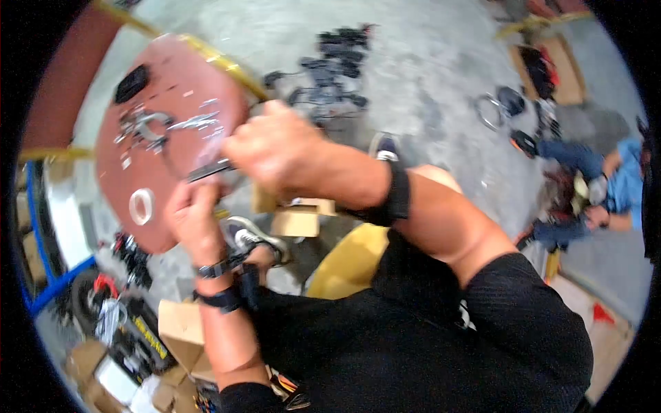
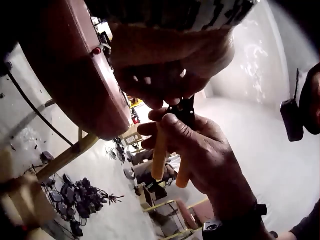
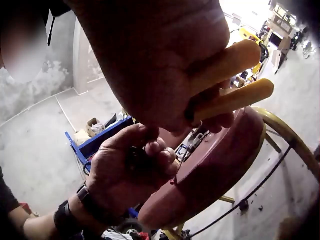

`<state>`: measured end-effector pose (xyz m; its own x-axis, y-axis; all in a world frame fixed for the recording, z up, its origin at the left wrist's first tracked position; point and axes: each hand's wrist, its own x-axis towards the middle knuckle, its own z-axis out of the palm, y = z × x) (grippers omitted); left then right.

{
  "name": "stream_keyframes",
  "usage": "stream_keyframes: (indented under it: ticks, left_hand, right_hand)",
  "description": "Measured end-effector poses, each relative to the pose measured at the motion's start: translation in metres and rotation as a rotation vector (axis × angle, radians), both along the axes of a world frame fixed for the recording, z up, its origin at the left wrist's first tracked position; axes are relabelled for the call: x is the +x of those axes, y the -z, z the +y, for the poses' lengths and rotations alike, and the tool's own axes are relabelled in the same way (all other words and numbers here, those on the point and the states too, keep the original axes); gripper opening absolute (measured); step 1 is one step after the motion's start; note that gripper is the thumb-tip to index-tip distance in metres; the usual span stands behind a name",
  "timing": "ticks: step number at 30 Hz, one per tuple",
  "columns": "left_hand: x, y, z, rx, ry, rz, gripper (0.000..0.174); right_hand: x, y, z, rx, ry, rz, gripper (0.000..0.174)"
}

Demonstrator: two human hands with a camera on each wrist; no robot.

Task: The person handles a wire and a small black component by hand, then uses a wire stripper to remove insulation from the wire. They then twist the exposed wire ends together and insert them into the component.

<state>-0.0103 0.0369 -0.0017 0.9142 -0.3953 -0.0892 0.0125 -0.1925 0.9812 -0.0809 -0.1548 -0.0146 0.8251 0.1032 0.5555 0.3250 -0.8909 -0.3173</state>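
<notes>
My right hand [image 1: 275, 148] grips wire strippers by their two orange-yellow handles [image 2: 159, 152], which stick out below the fingers in the left wrist view. The dark flat head [image 1: 208, 169] of the strippers points toward my left hand [image 1: 196, 224]. With fingertips right at that head, my left hand [image 3: 122, 172] curls its thumb and fingers around a small dark thing [image 3: 136, 159], mostly hidden; I cannot tell what it is. Both hands are raised beside a red-brown rounded seat [image 1: 113, 162] on a yellow frame.
On the seat lie a white ring [image 1: 142, 206], a black object [image 1: 132, 84], a grey cable bundle and clear plastic. Black parts [image 1: 330, 72] are heaped on the floor beyond. Open cardboard boxes [image 1: 296, 221] stand near my feet. A person in blue [image 1: 623, 182] sits at far right.
</notes>
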Motion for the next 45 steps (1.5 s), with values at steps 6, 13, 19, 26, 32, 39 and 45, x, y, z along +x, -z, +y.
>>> stream_keyframes:
  ticks: [6,13,19,26,32,39,45]
  left_hand:
    - [0.008,0.012,0.005,-0.24,0.02,0.017,0.007]
    - [0.012,0.017,0.013,-0.261,0.089,0.04,0.009]
    - [0.004,0.002,0.0,-0.267,0.043,0.007,0.007]
    - [0.001,-0.016,0.003,-0.098,0.171,0.075,0.009]
    - [0.003,-0.027,0.003,-0.058,0.299,0.073,0.003]
    - [-0.001,-0.023,0.008,-0.185,0.271,0.156,0.003]
    - [0.005,-0.033,0.017,-0.321,0.436,0.131,0.006]
  right_hand:
    - [0.002,-0.005,0.011,0.002,0.076,0.117,0.015]
    - [-0.005,-0.01,0.007,0.065,0.0,0.194,0.016]
    - [0.008,-0.019,0.008,0.17,-0.048,0.454,0.019]
    - [-0.001,-0.019,0.007,0.674,-0.269,0.338,0.033]
    - [-0.002,-0.045,0.007,0.763,-0.274,0.573,0.032]
    - [0.001,-0.035,0.006,0.945,-0.343,0.644,0.032]
    - [0.001,-0.038,0.004,1.201,-0.434,0.815,0.023]
